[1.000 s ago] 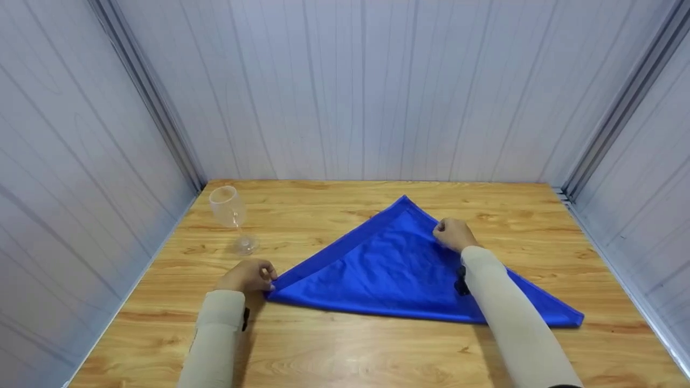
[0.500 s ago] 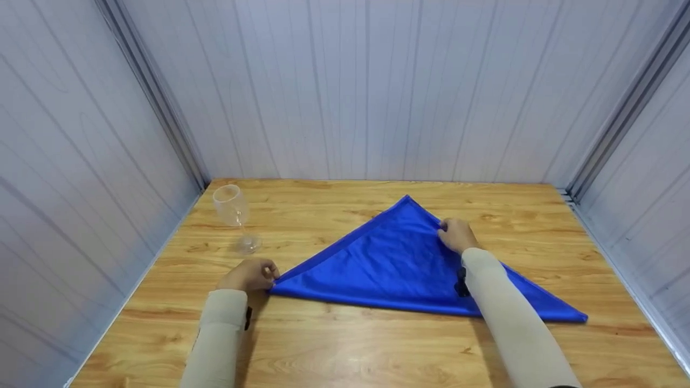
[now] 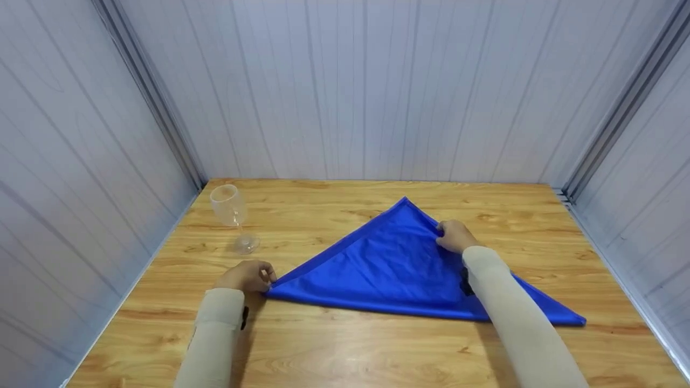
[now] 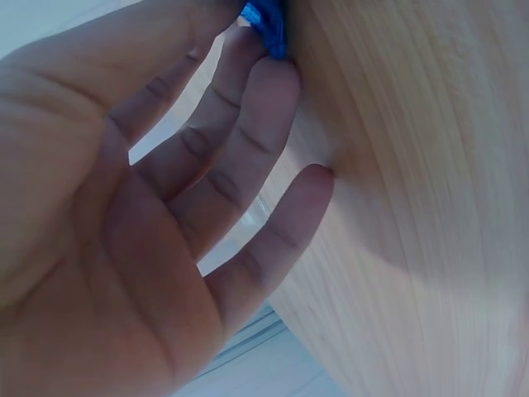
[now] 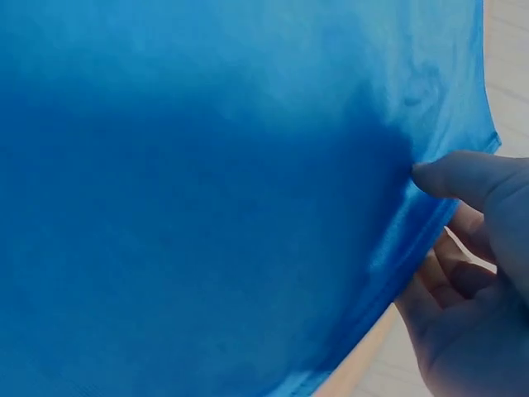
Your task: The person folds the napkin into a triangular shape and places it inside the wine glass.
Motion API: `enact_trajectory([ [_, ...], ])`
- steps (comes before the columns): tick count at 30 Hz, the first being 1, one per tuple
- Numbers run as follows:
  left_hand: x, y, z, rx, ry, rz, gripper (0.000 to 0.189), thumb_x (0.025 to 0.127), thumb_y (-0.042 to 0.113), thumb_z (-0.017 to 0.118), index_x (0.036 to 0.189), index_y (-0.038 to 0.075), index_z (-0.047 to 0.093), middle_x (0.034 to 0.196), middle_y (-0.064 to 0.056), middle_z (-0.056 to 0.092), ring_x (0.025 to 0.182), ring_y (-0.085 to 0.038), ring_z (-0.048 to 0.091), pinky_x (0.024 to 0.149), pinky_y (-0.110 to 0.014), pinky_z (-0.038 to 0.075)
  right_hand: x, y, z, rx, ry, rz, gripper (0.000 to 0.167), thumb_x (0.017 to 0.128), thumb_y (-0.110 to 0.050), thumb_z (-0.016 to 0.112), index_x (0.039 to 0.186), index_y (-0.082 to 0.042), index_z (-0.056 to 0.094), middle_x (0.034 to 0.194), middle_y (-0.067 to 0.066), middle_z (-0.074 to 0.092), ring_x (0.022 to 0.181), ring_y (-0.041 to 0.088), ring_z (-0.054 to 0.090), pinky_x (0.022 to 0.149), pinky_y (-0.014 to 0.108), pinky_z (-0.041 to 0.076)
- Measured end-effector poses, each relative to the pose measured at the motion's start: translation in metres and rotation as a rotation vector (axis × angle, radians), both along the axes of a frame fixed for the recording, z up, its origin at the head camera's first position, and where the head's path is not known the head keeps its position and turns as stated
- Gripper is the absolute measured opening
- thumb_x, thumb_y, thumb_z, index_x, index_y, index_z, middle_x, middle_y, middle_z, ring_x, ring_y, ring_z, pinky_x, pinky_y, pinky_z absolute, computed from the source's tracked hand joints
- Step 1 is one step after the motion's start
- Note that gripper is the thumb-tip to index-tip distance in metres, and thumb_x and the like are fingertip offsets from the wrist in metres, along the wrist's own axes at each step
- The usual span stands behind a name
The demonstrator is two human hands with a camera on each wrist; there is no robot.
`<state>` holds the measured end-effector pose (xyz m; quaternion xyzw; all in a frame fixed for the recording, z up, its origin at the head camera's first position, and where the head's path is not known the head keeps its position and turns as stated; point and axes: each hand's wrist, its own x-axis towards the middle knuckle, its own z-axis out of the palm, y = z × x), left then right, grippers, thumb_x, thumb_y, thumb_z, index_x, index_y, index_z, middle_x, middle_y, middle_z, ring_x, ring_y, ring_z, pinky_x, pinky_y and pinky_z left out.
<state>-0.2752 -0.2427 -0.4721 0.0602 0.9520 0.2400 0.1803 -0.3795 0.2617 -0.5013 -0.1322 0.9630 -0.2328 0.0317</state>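
Observation:
A shiny blue satin cloth (image 3: pixel 377 269) lies folded into a triangle on the wooden table, its long folded side towards me and one point facing the back wall. At its left corner my left hand (image 3: pixel 248 276) pinches the blue fabric (image 4: pixel 269 29) between thumb and fingertips, the other fingers loosely bent. My right hand (image 3: pixel 455 236) grips the sloping right edge below the top point. In the right wrist view the thumb (image 5: pixel 463 175) lies over the cloth and the fingers are under its hem. Small wrinkles run across the upper layer.
A clear stemmed wine glass (image 3: pixel 229 207) stands upright at the back left, beyond my left hand. The wooden table (image 3: pixel 350 350) is bordered by a white panelled back wall (image 3: pixel 345 91) and side walls on the left and right.
The upper layer has shifted towards the left sloping edge, so the strip of lower layer showing there is narrower than at first. My left hand stays at the corner; the right hand has barely moved.

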Motion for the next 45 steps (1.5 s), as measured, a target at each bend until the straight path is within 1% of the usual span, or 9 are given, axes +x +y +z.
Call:
enact_trajectory([
  [6,0.003,-0.002,0.003,-0.022,-0.027,-0.007,0.018,0.078,-0.001,0.074,0.090,0.011,0.069,0.077,0.000,0.059,0.071,-0.016,0.052,0.065,-0.029,0.041,-0.002,0.007,0.000,-0.019,-0.030,0.059,0.037,0.084,-0.009,0.071,0.111,0.015,0.064,0.110,0.030,0.066,0.106,0.046,0.061,0.094,0.051,0.049],
  [9,0.006,-0.004,0.005,-0.033,-0.055,0.008,0.018,0.079,-0.002,0.074,0.090,0.011,0.069,0.079,-0.001,0.059,0.072,-0.018,0.053,0.065,-0.031,0.041,0.000,0.006,0.003,-0.016,-0.091,0.073,0.035,0.085,-0.011,0.073,0.109,0.012,0.063,0.107,0.026,0.066,0.100,0.041,0.062,0.089,0.049,0.051],
  [13,0.009,-0.003,0.009,-0.050,-0.087,0.034,0.020,0.079,-0.003,0.074,0.090,0.012,0.069,0.080,-0.002,0.060,0.074,-0.020,0.053,0.067,-0.034,0.042,0.007,-0.001,0.013,-0.007,-0.188,0.035,0.036,0.085,-0.008,0.072,0.113,0.012,0.060,0.109,0.026,0.064,0.102,0.039,0.060,0.092,0.051,0.049],
  [17,0.010,-0.001,0.012,-0.068,-0.096,0.042,0.020,0.077,-0.004,0.073,0.088,0.012,0.069,0.080,-0.001,0.060,0.075,-0.021,0.054,0.066,-0.034,0.042,0.011,-0.003,0.018,0.016,-0.209,0.024,0.040,0.086,-0.007,0.072,0.116,0.013,0.058,0.115,0.029,0.062,0.108,0.042,0.058,0.095,0.052,0.048],
  [21,0.009,0.002,0.011,-0.061,-0.077,0.009,0.020,0.077,-0.004,0.073,0.089,0.010,0.068,0.083,-0.001,0.062,0.077,-0.020,0.056,0.066,-0.034,0.045,0.013,-0.002,0.019,0.023,-0.197,0.042,0.040,0.086,-0.008,0.072,0.116,0.013,0.058,0.115,0.030,0.062,0.111,0.044,0.058,0.096,0.053,0.047],
  [26,0.005,0.007,0.004,0.013,-0.001,-0.130,0.010,0.083,0.006,0.068,0.092,0.009,0.070,0.087,0.000,0.065,0.079,-0.016,0.057,0.072,-0.033,0.049,0.011,0.002,0.016,0.004,-0.176,0.044,0.033,0.090,-0.010,0.066,0.113,0.012,0.059,0.112,0.029,0.064,0.107,0.043,0.060,0.093,0.053,0.048],
  [28,0.004,0.009,0.002,0.045,0.013,-0.156,0.010,0.090,0.015,0.065,0.094,0.009,0.072,0.087,0.001,0.066,0.079,-0.015,0.057,0.074,-0.035,0.049,0.010,0.003,0.016,-0.013,-0.170,0.024,0.030,0.094,-0.012,0.060,0.113,0.011,0.060,0.112,0.027,0.064,0.105,0.041,0.060,0.092,0.053,0.048],
  [34,0.003,0.014,0.002,0.067,0.021,-0.139,0.020,0.092,0.034,0.069,0.088,0.015,0.073,0.080,0.003,0.064,0.073,-0.014,0.055,0.067,-0.033,0.046,0.009,0.006,0.013,-0.027,-0.119,-0.005,0.020,0.094,-0.012,0.052,0.099,0.004,0.061,0.098,0.018,0.064,0.087,0.031,0.057,0.080,0.048,0.049],
  [45,0.003,0.014,0.001,0.097,-0.032,-0.107,0.013,0.083,0.023,0.080,0.080,0.013,0.072,0.074,0.007,0.062,0.072,-0.012,0.053,0.067,-0.029,0.043,0.010,0.013,0.008,-0.037,-0.073,-0.035,0.017,0.095,-0.013,0.056,0.096,0.002,0.064,0.091,0.015,0.064,0.082,0.029,0.059,0.076,0.047,0.049],
])
